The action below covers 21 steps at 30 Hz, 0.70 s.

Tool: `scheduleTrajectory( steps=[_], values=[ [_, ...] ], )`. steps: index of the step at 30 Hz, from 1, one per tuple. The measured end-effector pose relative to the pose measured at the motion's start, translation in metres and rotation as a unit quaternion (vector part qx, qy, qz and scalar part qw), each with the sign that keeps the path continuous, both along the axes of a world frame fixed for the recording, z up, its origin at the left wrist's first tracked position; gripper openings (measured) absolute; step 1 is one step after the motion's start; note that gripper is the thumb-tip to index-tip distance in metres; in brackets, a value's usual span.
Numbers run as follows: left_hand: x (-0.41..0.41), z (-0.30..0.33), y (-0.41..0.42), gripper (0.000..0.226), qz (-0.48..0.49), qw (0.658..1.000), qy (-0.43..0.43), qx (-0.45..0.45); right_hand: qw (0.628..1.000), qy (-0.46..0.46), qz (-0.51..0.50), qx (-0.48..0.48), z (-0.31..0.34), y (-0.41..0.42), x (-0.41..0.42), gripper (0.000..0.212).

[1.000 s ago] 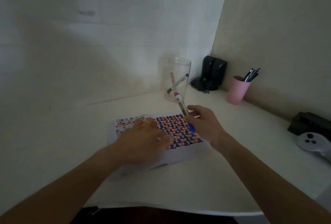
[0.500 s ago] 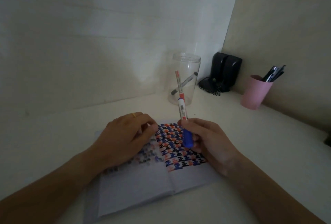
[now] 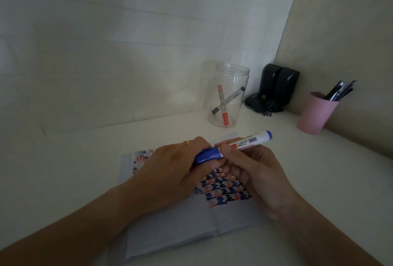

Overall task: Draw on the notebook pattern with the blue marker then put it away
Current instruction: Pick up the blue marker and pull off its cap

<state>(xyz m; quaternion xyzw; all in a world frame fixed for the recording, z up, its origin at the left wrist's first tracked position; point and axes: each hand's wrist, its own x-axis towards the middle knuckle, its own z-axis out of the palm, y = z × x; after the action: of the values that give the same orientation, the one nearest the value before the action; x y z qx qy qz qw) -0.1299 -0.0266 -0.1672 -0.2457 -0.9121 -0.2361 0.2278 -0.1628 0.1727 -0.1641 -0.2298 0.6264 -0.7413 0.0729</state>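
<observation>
The blue marker (image 3: 244,142) lies nearly level in the air above the open notebook (image 3: 170,238). My right hand (image 3: 253,170) grips its white barrel. My left hand (image 3: 176,170), with a ring on one finger, is closed on the marker's blue cap (image 3: 209,155). The cap still sits on the barrel. The notebook lies flat on the white desk, and its blue, red and black pattern (image 3: 225,191) shows between my two hands. Part of the pattern is hidden under my left hand.
A clear plastic jar (image 3: 228,95) holding a red marker and a grey marker stands behind the notebook. Black speakers (image 3: 276,87) sit in the corner. A pink cup (image 3: 314,114) with pens stands at the right by the wall.
My right hand has tipped the marker from upright to nearly level. My left hand has left the page and taken hold of the blue cap. The view has tilted down and closer.
</observation>
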Motion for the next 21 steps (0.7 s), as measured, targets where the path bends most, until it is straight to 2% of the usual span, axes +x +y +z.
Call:
scheduleTrajectory(
  steps=[8,10,12,15,17,19,21],
  values=[
    [0.015,0.003,0.005,0.033,-0.044,0.995,-0.044,0.078,0.998,0.007,0.015,-0.058,0.004,-0.004,0.005,0.018],
    [0.014,0.006,0.005,0.036,-0.036,0.999,0.004,0.027,0.999,0.001,0.006,-0.053,0.005,-0.006,0.007,0.019],
    [0.011,0.013,0.004,0.041,-0.021,0.999,0.009,-0.036,0.999,-0.010,-0.017,-0.035,0.005,-0.009,0.009,0.023],
    [0.005,0.018,0.003,0.038,0.031,0.982,0.104,-0.156,0.997,-0.042,-0.059,-0.027,0.006,-0.012,0.010,0.028],
    [0.003,0.017,0.004,0.035,0.043,0.977,0.124,-0.169,0.994,-0.065,-0.074,-0.037,0.005,-0.015,0.011,0.025],
    [0.001,0.012,0.011,0.033,0.025,0.986,0.088,-0.139,0.993,-0.077,-0.081,-0.042,0.004,-0.017,0.011,0.025],
    [-0.001,0.009,0.007,0.029,-0.019,0.999,-0.036,0.001,0.991,-0.086,-0.083,-0.059,0.007,-0.010,0.008,0.024]
  ],
)
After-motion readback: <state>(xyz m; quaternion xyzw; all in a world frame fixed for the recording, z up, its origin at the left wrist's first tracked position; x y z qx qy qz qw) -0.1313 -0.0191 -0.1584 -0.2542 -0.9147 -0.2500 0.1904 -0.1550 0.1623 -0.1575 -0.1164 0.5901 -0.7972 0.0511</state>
